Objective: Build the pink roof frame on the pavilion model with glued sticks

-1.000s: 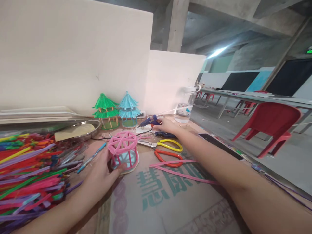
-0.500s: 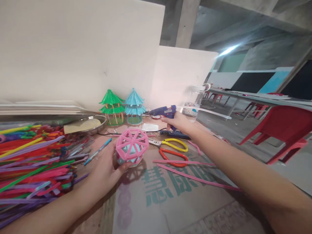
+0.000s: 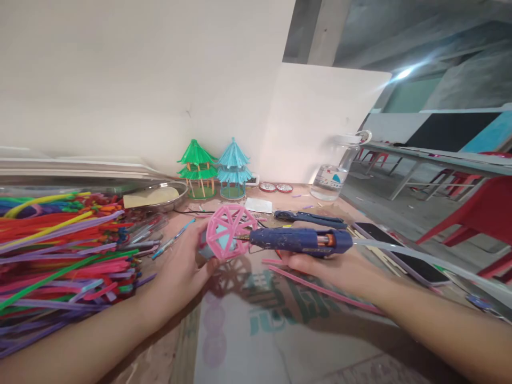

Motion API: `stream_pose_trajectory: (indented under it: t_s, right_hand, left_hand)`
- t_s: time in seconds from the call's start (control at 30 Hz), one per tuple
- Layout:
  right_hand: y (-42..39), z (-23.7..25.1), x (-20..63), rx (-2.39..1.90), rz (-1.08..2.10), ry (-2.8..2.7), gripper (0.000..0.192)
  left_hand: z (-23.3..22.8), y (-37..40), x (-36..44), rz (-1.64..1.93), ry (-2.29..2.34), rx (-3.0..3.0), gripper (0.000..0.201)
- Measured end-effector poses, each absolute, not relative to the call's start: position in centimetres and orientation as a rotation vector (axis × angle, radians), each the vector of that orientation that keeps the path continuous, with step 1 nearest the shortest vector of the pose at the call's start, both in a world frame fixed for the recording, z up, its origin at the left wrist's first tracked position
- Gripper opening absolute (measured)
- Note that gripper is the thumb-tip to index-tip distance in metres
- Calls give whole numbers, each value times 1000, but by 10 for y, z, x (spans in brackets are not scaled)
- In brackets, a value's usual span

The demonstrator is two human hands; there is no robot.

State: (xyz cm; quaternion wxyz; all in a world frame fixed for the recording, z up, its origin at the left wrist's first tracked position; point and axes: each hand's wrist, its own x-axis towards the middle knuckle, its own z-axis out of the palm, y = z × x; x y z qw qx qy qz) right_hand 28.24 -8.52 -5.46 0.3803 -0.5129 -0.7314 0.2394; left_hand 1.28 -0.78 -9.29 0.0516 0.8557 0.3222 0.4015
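Left hand (image 3: pixel 182 269) fingers grip pink straw lattice dome (image 3: pixel 229 238); right hand (image 3: pixel 320 264) fingers wrap blue glue gun (image 3: pixel 298 240), nozzle touching dome.

Soft, even indoor light fills the scene, with one bright lamp (image 3: pixel 404 73) flaring far right under the ceiling. The white wall (image 3: pixel 140 80) looks slightly washed out. Faint shadows fall on the near worktop (image 3: pixel 256 330). Straight lines bow toward the edges, and fine detail is slightly soft throughout.
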Motion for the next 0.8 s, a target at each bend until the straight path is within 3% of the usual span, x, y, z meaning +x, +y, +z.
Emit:
stream_pose_trajectory:
  t_s: [0.27, 0.67, 0.8]
  right_hand:
    - [-89, -43, 274, -1174, 770, -1885, 33]
    - [-89, -41, 266, -1400, 715, -1855, 31]
    - [-89, -38, 265, -1405, 835, -1907, 28]
  left_hand:
    - [-93, -11, 14, 1248, 925, 2640, 38]
    - [-90, -13, 15, 1251, 892, 2637, 38]
    - [-92, -12, 15, 1273, 881, 2637, 40]
